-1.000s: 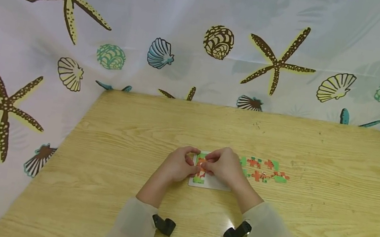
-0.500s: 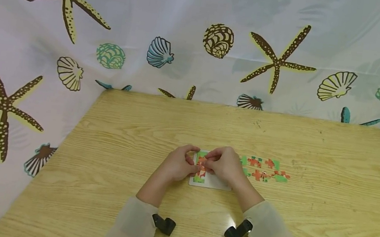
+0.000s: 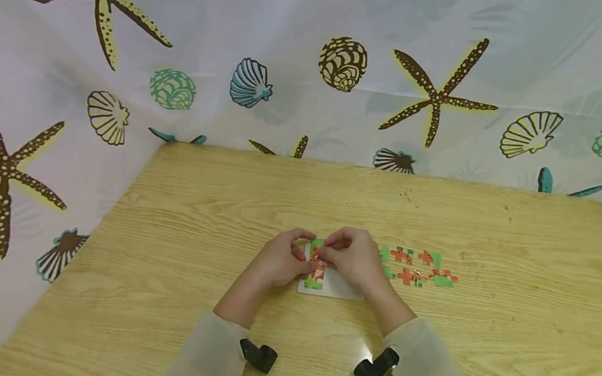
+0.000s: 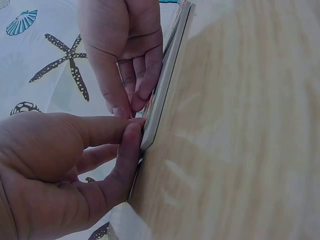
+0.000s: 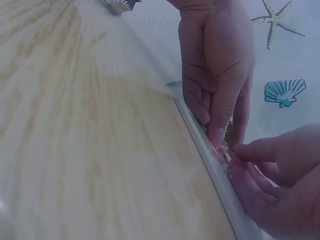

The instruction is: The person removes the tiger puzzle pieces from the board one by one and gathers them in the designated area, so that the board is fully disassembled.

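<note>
In the head view a white puzzle tray (image 3: pixel 341 289) lies on the table, with a column of red, green and white puzzle pieces (image 3: pixel 314 283) along its left side. My left hand (image 3: pixel 282 259) holds the tray's left edge, its thumb over the pieces and its other fingers at the far left corner. My right hand (image 3: pixel 352 256) pinches a small puzzle piece (image 5: pixel 225 150) between thumb and index finger, over that column. Its fingers cover most of the piece. The left wrist view shows both sets of fingertips close together at the tray's edge (image 4: pixel 159 107).
Several loose red and green puzzle pieces (image 3: pixel 410 275) lie in two rows on the table, right of the tray. Behind the wooden table (image 3: pixel 218 202) hangs a white curtain (image 3: pixel 301 21) with starfish and shells.
My right fingertips have shifted slightly away from me along the column of pieces. The left hand keeps its place at the tray, and the head view has moved a little.
</note>
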A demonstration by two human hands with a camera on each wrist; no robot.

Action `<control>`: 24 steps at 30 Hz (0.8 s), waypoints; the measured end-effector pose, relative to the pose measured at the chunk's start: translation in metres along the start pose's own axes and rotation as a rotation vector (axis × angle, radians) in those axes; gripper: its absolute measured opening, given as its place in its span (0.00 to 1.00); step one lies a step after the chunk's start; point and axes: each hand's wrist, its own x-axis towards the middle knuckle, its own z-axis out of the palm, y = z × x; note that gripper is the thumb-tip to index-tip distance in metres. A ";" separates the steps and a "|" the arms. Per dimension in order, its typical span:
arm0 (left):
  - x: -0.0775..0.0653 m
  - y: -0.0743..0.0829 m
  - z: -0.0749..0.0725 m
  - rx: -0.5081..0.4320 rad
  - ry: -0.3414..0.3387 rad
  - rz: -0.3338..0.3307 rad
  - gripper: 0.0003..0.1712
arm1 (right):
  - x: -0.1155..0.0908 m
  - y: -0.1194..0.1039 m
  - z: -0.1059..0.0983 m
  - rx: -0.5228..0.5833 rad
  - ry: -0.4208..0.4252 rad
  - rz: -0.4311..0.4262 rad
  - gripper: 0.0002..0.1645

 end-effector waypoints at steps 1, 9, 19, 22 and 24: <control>0.000 0.000 0.000 0.000 0.003 0.002 0.32 | 0.000 0.000 0.000 0.020 -0.005 0.007 0.10; 0.001 0.001 0.000 0.011 0.010 -0.002 0.33 | 0.000 -0.003 -0.005 0.208 -0.088 0.048 0.25; -0.001 0.002 0.000 0.004 0.011 -0.002 0.33 | 0.000 -0.005 -0.010 0.265 -0.134 0.113 0.21; -0.001 0.002 0.000 0.004 0.013 -0.008 0.33 | 0.001 -0.005 -0.014 0.252 -0.128 0.124 0.19; -0.001 0.001 0.000 0.005 0.016 -0.011 0.33 | 0.001 -0.005 -0.016 0.248 -0.131 0.129 0.18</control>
